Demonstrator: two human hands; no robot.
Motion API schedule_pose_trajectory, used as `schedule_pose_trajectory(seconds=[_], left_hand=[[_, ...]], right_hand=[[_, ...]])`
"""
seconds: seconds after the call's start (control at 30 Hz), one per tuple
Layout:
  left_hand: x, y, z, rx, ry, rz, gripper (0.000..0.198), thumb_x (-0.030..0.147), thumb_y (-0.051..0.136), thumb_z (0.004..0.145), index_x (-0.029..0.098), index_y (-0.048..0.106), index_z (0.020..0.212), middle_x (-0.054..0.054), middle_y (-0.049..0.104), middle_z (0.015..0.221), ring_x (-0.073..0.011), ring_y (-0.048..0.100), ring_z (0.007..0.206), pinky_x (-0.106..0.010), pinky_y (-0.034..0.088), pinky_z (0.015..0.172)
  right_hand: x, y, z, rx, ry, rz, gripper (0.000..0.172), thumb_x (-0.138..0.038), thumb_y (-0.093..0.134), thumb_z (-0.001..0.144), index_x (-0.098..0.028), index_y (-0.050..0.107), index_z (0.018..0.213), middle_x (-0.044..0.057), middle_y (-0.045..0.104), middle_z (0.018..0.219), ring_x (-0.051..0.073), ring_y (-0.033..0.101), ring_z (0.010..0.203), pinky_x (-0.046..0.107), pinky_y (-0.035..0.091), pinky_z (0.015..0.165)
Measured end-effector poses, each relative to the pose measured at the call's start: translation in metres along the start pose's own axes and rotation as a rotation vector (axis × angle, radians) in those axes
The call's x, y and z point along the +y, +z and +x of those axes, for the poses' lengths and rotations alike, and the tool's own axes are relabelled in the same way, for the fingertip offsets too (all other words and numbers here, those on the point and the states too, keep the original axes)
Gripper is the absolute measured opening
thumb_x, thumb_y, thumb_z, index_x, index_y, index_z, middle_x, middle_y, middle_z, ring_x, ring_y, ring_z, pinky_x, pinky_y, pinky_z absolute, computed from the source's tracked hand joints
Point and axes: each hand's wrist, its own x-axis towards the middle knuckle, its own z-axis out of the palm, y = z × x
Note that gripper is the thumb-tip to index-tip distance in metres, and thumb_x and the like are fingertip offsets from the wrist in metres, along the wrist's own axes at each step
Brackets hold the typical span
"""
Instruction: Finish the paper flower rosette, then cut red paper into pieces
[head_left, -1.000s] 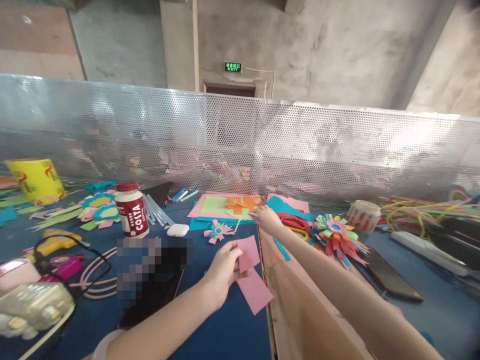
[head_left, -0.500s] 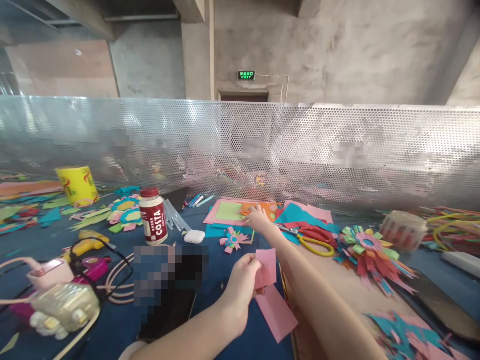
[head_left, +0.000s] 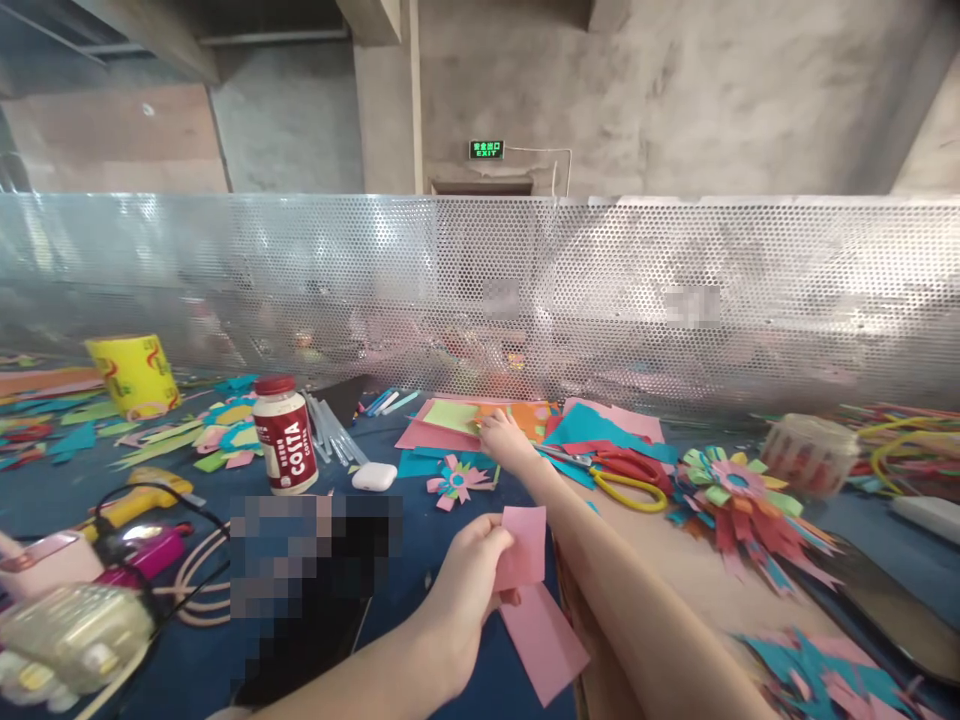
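My left hand (head_left: pixel 471 575) pinches pink paper (head_left: pixel 523 545) between thumb and fingers. A second pink piece (head_left: pixel 546 645) hangs below it at a slant. Across the table, my right hand (head_left: pixel 510 442) rests at a stack of coloured sheets, with light green paper (head_left: pixel 452 415) on its left and orange paper (head_left: pixel 534 418) behind it. Its fingers are drawn together; what they hold, if anything, is too small to make out. Just in front lies a pink paper flower (head_left: pixel 457 481) with a blue centre. Scissors with yellow handles (head_left: pixel 634 492) lie right of my right forearm.
A Costa bottle (head_left: pixel 286 440), a white earbud case (head_left: pixel 374 477) and glue sticks (head_left: pixel 334 432) stand or lie to the left. Nearer are a yellow glue gun (head_left: pixel 142 500) and cables. Layered paper flower (head_left: pixel 739 490) and clear tub (head_left: pixel 810 455) sit right. Perforated metal panel (head_left: pixel 360 290) closes the back.
My right hand's fingers have drawn in from a spread pose and moved slightly left over the stack. My left hand keeps the pink paper. The view has shifted a little.
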Motion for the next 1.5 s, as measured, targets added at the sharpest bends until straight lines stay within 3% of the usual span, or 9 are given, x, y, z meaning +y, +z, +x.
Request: schedule_pose_trajectory(seconds=[0.23, 0.43, 0.6, 0.83, 1.1, 1.3, 1.5], left_hand=[[-0.002, 0.001, -0.005, -0.04, -0.023, 0.001, 0.014, 0.021, 0.046, 0.069, 0.016, 0.055, 0.079, -0.001, 0.052, 0.067, -0.0099, 0.046, 0.055, -0.02, 0.033, 0.048], [-0.002, 0.001, -0.006, -0.034, -0.027, 0.026, 0.013, 0.021, 0.046, 0.07, 0.016, 0.054, 0.078, 0.0, 0.051, 0.068, -0.0093, 0.045, 0.057, -0.02, 0.033, 0.05], [-0.001, 0.003, -0.009, -0.058, -0.042, 0.017, 0.009, 0.019, 0.045, 0.07, 0.016, 0.052, 0.075, 0.001, 0.048, 0.063, -0.0084, 0.043, 0.054, -0.02, 0.031, 0.048], [0.005, 0.007, -0.017, -0.047, -0.089, 0.033, 0.013, 0.017, 0.043, 0.07, 0.017, 0.054, 0.078, 0.0, 0.052, 0.068, -0.0099, 0.048, 0.059, -0.021, 0.035, 0.051], [0.006, 0.009, -0.019, -0.058, -0.103, 0.045, 0.015, 0.016, 0.044, 0.07, 0.016, 0.056, 0.079, -0.002, 0.055, 0.071, -0.0103, 0.05, 0.06, -0.02, 0.034, 0.05], [0.004, 0.008, -0.018, -0.076, -0.093, 0.036, 0.014, 0.016, 0.045, 0.069, 0.016, 0.055, 0.078, -0.001, 0.054, 0.068, -0.0099, 0.049, 0.058, -0.02, 0.034, 0.049], [0.007, 0.009, -0.019, -0.074, -0.092, 0.045, 0.013, 0.016, 0.044, 0.07, 0.016, 0.055, 0.077, -0.002, 0.054, 0.068, -0.0098, 0.049, 0.057, -0.02, 0.033, 0.049]], right_hand=[[0.016, 0.005, 0.007, 0.143, 0.234, 0.195, 0.017, -0.023, 0.049, 0.085, -0.014, 0.062, 0.077, 0.007, 0.062, 0.089, 0.019, 0.05, 0.096, 0.034, 0.039, 0.084], [0.025, 0.013, 0.008, 0.154, 0.454, 0.434, 0.025, -0.035, 0.05, 0.086, -0.013, 0.059, 0.091, 0.002, 0.061, 0.09, 0.015, 0.059, 0.08, 0.033, 0.049, 0.072], [0.026, 0.02, 0.006, 0.142, 0.55, 0.58, 0.028, -0.036, 0.051, 0.085, -0.012, 0.058, 0.097, 0.002, 0.06, 0.094, 0.016, 0.06, 0.079, 0.031, 0.05, 0.068], [0.021, 0.027, 0.004, 0.133, 0.517, 0.657, 0.026, -0.033, 0.052, 0.085, -0.013, 0.057, 0.1, 0.004, 0.06, 0.098, 0.016, 0.059, 0.082, 0.033, 0.05, 0.07], [0.019, 0.032, 0.004, 0.204, 0.361, 0.6, 0.023, -0.029, 0.053, 0.085, -0.013, 0.056, 0.102, 0.006, 0.058, 0.104, 0.017, 0.057, 0.091, 0.038, 0.047, 0.079], [0.017, 0.022, 0.001, 0.097, 0.193, 0.606, 0.017, -0.028, 0.053, 0.085, -0.014, 0.06, 0.089, 0.003, 0.062, 0.093, 0.015, 0.059, 0.087, 0.036, 0.047, 0.08], [0.013, 0.021, 0.002, 0.098, 0.24, 0.657, 0.016, -0.028, 0.053, 0.085, -0.014, 0.06, 0.09, 0.004, 0.062, 0.095, 0.015, 0.058, 0.089, 0.037, 0.046, 0.082]])
